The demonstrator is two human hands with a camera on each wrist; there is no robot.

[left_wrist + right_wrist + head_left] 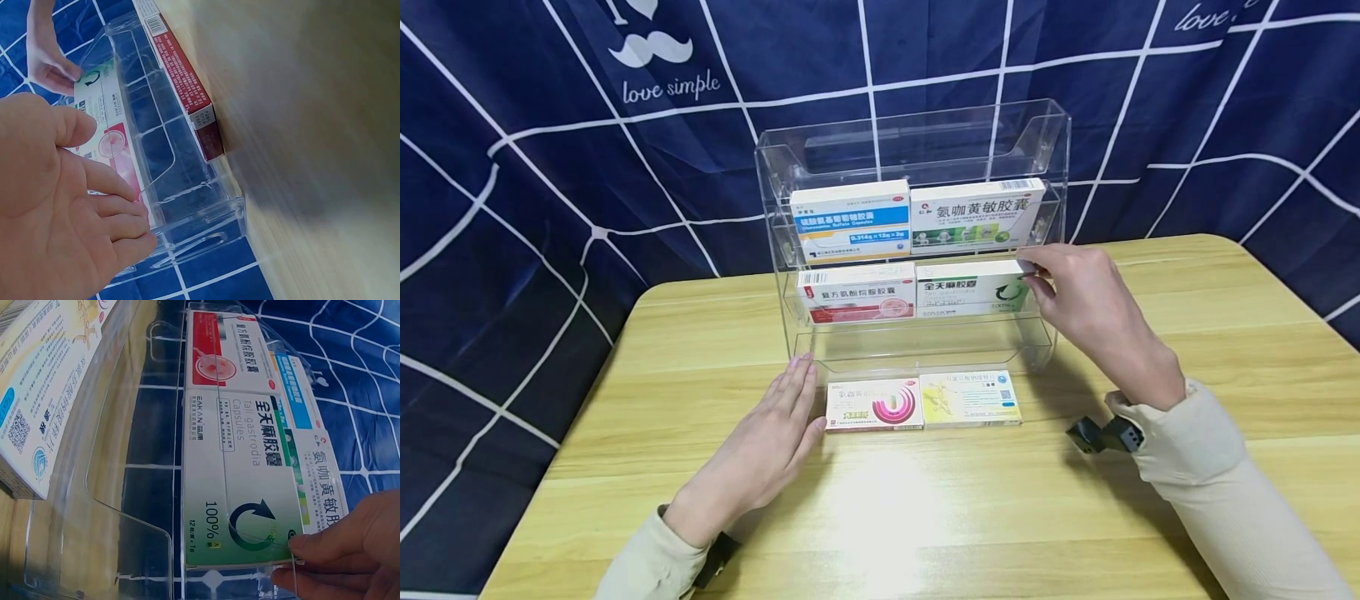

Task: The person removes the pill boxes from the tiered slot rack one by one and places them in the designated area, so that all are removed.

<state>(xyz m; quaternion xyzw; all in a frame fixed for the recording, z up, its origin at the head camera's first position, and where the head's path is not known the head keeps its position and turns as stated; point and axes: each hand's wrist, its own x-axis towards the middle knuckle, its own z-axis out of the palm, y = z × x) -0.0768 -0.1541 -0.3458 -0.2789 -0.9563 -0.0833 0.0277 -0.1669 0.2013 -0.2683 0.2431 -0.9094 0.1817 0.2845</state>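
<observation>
Right fingers [331, 581] pinching green-white box [247, 481], left fingers [792, 385] nearly straight

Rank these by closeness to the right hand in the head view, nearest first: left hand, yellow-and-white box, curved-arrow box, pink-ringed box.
1. Curved-arrow box: its right end is pinched by the right hand.
2. Yellow-and-white box: flat on the table, right of the pair there.
3. Pink-ringed box: left of that pair.
4. Left hand: farthest left.
</observation>
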